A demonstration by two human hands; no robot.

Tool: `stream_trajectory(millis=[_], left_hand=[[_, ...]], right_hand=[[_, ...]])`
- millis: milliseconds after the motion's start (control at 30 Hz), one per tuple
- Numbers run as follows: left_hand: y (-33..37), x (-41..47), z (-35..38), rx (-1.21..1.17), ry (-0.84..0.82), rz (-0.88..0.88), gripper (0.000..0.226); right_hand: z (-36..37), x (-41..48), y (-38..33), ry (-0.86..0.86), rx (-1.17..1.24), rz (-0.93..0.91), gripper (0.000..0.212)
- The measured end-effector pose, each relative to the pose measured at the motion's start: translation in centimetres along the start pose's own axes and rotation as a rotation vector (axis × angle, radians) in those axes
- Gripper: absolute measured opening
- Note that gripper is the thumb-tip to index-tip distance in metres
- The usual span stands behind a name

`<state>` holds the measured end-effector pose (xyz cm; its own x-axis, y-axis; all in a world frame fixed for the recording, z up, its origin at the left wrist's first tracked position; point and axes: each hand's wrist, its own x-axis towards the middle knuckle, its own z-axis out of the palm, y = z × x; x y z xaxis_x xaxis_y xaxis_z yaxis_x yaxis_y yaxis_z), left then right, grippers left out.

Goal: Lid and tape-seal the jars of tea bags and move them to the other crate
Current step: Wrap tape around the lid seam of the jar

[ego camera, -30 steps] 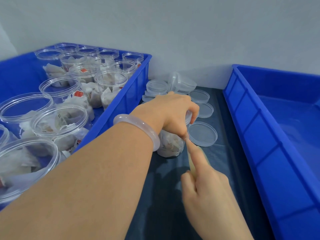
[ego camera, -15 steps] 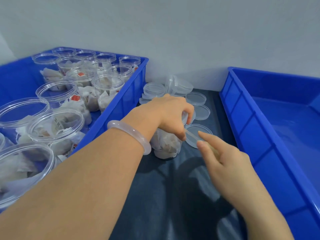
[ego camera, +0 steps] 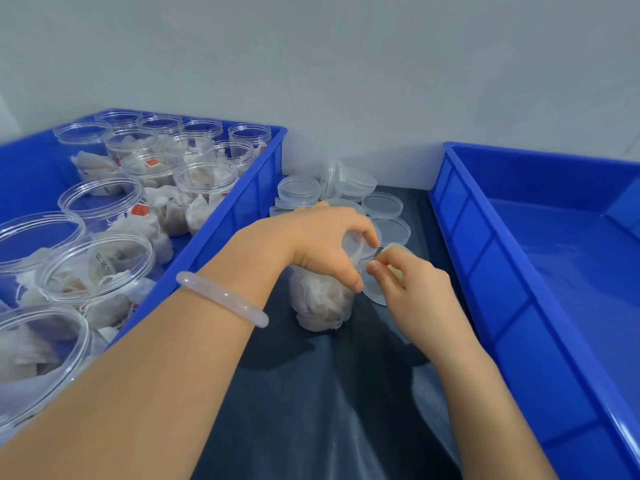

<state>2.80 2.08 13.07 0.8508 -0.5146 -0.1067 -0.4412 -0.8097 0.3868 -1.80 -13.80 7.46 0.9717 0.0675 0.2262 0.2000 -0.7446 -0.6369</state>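
Sealing apparently under way: left hand (ego camera: pixel 325 244) grips lidded jar (ego camera: pixel 322 303); right hand (ego camera: pixel 412 289), risen from 5 o'clock, pinches tape (ego camera: pixel 393 249) at rim's 3 o'clock.

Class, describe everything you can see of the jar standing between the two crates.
The jar is clear round plastic, packed with white tea bags, upright on the dark cloth. A clear lid covers it. The left hand grips its top; the right hand pinches pale tape at the rim.
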Motion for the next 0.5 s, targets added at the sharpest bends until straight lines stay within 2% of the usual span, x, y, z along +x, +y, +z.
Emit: stream_trajectory(millis=[233, 400, 500], left_hand=[[0.1, -0.2, 0.0, -0.114, 0.055, 0.038, 0.044], [0.3, -0.9, 0.3, -0.058, 0.1, 0.039, 0.037], [0.5, -1.2, 0.2, -0.06, 0.076, 0.037, 0.032]], right_hand=[[0.8, 0.3, 0.2, -0.001, 0.054, -0.062, 0.012], [0.1, 0.0, 0.6, -0.033, 0.294, -0.026, 0.005], [-0.6, -0.4, 0.7, -0.093, 0.422, -0.035, 0.023]])
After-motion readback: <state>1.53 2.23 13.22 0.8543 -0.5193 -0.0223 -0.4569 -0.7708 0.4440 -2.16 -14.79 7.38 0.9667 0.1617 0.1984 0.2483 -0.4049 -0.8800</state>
